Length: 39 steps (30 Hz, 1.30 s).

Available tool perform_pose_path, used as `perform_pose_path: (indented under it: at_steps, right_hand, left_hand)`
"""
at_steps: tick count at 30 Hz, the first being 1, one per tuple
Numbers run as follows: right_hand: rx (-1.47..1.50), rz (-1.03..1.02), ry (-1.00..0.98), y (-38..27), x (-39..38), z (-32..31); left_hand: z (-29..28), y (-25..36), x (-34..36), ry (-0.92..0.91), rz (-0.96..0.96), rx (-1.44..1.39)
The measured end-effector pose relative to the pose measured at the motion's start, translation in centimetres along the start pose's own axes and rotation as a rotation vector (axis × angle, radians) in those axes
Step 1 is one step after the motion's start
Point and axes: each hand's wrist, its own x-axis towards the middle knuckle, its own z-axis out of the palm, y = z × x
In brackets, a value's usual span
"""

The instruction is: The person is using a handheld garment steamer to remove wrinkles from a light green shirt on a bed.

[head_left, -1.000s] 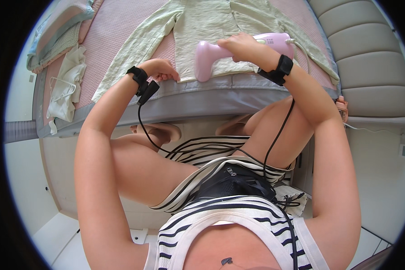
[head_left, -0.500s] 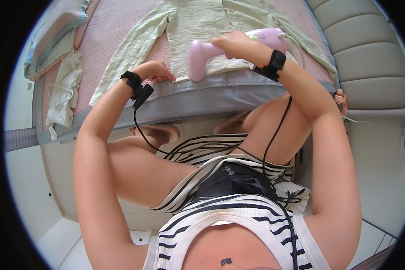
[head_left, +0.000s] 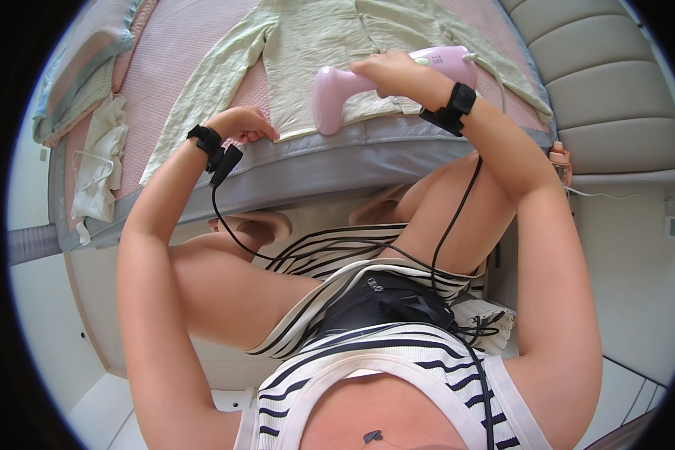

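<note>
A pale green long-sleeved shirt (head_left: 307, 52) lies spread on the bed, its hem along the near edge. My left hand (head_left: 240, 124) is closed at the hem's left corner, thumb and fingertips pinching the cloth. My right hand (head_left: 392, 73) wraps the handle of a pink handheld garment steamer (head_left: 328, 101). The steamer's broad head points left and rests on or just above the shirt near the hem; any gap cannot be made out. Its pale cord (head_left: 495, 75) leaves the handle's right end. Black bands with cables sit on both my wrists.
Folded bedding (head_left: 90, 64) lies at the far left, with a white garment (head_left: 101, 161) and hanger below it. A padded grey headboard (head_left: 607, 97) borders the right side. Next to it stands a peach-lidded bottle (head_left: 560, 161). Black cables (head_left: 457, 210) hang across my lap.
My left hand and the pinched hem corner have shifted slightly left. The whole view has moved a little too. My right hand keeps its hold on the steamer, which sits slightly farther right over the shirt.
</note>
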Motion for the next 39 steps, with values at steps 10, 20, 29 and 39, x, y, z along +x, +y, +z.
perform_pose_path:
  at_steps: [10,20,29,39]
  right_hand:
    - [-0.043,0.023,-0.028,-0.7,0.0,0.0]
    - [-0.041,0.048,-0.029,-1.0,0.0,-0.3]
    - [-0.040,0.087,-0.063,-0.1,-1.7,-0.8]
    - [0.032,0.035,0.054,0.4,-2.6,0.0]
  left_hand:
    - [0.2,0.2,-0.2,0.015,0.009,-0.044]
    - [0.1,0.1,0.3,0.015,-0.014,-0.009]
    - [-0.1,-0.3,0.3,0.011,-0.017,-0.005]
    - [0.0,0.2,0.3,0.041,-0.061,0.044]
